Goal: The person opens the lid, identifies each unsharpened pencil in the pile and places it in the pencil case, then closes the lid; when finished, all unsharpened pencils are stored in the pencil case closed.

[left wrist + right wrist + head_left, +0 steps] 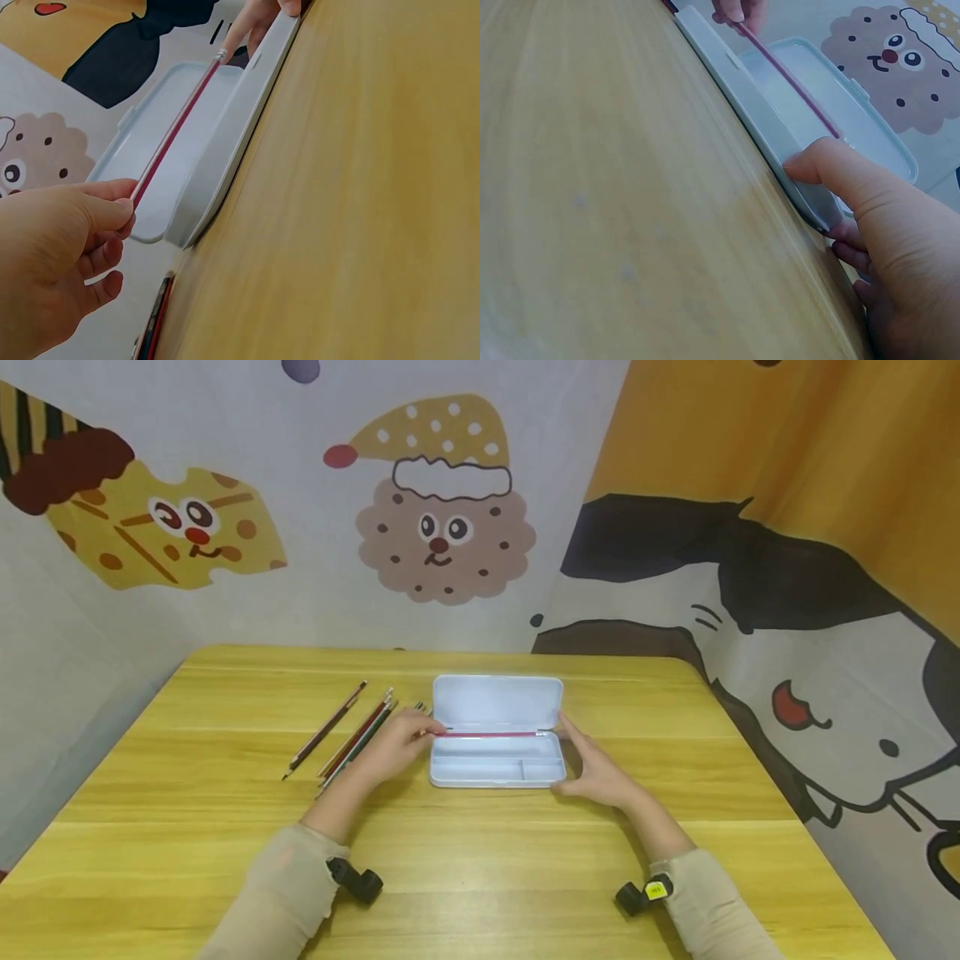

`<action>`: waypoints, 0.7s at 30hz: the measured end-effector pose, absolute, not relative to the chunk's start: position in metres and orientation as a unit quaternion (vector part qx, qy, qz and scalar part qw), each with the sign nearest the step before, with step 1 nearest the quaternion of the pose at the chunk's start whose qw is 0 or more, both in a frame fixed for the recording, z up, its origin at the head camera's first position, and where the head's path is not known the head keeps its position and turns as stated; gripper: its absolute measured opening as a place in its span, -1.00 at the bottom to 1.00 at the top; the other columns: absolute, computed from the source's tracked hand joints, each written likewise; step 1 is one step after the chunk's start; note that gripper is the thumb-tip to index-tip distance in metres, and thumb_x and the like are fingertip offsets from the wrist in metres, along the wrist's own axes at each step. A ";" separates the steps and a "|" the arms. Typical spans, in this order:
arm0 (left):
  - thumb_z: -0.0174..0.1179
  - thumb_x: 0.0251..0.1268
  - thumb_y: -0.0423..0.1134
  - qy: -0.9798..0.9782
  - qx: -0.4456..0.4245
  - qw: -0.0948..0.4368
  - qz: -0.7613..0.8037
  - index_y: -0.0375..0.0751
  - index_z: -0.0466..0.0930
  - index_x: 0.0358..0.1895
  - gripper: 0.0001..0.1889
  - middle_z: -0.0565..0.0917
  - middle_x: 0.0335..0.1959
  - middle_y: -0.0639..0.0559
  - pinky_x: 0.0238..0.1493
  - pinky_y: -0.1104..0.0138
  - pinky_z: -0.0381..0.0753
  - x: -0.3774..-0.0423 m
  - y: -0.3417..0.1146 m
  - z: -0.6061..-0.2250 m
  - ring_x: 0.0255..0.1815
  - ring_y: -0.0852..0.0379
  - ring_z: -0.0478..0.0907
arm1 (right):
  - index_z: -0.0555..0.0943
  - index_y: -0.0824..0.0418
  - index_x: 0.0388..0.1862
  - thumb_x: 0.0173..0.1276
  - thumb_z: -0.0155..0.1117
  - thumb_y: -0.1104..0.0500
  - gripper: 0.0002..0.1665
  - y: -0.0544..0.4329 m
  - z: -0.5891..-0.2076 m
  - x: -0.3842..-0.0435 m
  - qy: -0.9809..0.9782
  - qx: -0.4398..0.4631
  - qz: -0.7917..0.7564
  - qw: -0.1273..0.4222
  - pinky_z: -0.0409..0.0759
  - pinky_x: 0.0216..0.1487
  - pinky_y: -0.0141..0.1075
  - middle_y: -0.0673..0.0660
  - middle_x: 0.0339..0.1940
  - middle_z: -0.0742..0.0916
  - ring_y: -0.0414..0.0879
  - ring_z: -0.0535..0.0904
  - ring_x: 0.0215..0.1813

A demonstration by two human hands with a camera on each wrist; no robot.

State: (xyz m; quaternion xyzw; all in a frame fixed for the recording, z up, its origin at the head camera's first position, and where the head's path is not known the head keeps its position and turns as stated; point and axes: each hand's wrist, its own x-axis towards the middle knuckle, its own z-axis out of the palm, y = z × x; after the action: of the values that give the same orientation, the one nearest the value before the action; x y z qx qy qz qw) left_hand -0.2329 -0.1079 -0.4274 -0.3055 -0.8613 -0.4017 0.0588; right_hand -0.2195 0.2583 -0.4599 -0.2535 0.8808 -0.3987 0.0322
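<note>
Case (480, 748) is set on the tabletop (480, 860), nearer the far edge than the near one, about midway between the sides; lid (497, 702) is tipped back toward the far edge. Red pencil (491, 735) is held over the rear of the case, along the hinge line, its ferrule end toward the right edge. By the left hand (397, 743) its left end is pinched between thumb and forefinger, the other fingers being loosely bent. By the right hand (603, 777) the case is gripped at its right end, thumb against the near corner, forefinger at the hinge side. Dark pencils (325, 730) and a bundle (369, 732) are laid toward the left edge, well apart from the case.

Step in hand, as judged: red pencil to be laid in the long rear compartment. Ferrule end is best lowered first, inside the right wall; the pinched end should then be eased down clear of the left wall, where fit looks tight. Grip on the case should be light but firm, so that no sliding is caused. Contact between pencil and compartment floor cannot be confirmed.
</note>
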 end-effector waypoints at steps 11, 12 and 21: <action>0.18 0.26 -0.50 -0.865 -0.288 0.052 -0.408 -0.30 0.71 -0.17 -0.84 0.67 -0.22 -0.08 -0.15 0.16 0.56 -0.242 -0.088 -0.439 -0.19 0.02 0.55 | -0.17 -0.03 0.58 -0.10 0.60 0.16 0.43 0.259 -0.463 -0.219 0.876 -0.244 -0.414 0.038 -0.09 0.39 0.19 0.21 0.34 0.38 0.14 0.13 0.41; 0.18 0.26 -0.50 -0.866 -0.285 0.049 -0.409 -0.31 0.71 -0.17 -0.84 0.67 -0.21 -0.09 -0.12 0.17 0.56 -0.243 -0.087 -0.439 -0.16 0.00 0.55 | -0.18 -0.04 0.58 -0.10 0.60 0.16 0.43 0.259 -0.463 -0.219 0.878 -0.242 -0.412 0.040 -0.09 0.39 0.18 0.20 0.35 0.38 0.13 0.12 0.42; 0.19 0.28 -0.46 -0.884 -0.275 0.044 -0.375 -0.21 0.73 -0.19 -0.84 0.66 -0.19 -0.04 0.01 0.16 0.51 -0.246 -0.082 -0.442 -0.07 0.01 0.55 | -0.20 0.02 0.58 -0.11 0.56 0.18 0.43 0.258 -0.462 -0.221 0.880 -0.250 -0.403 0.036 -0.09 0.41 0.10 0.17 0.34 0.38 0.09 0.13 0.42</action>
State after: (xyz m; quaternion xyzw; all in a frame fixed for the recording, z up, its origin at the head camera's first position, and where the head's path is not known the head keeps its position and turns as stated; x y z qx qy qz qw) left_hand -0.2457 -0.0818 -0.4424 -0.2745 -0.8843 -0.3751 0.0438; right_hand -0.2215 0.2580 -0.4615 -0.2496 0.8798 -0.4029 0.0363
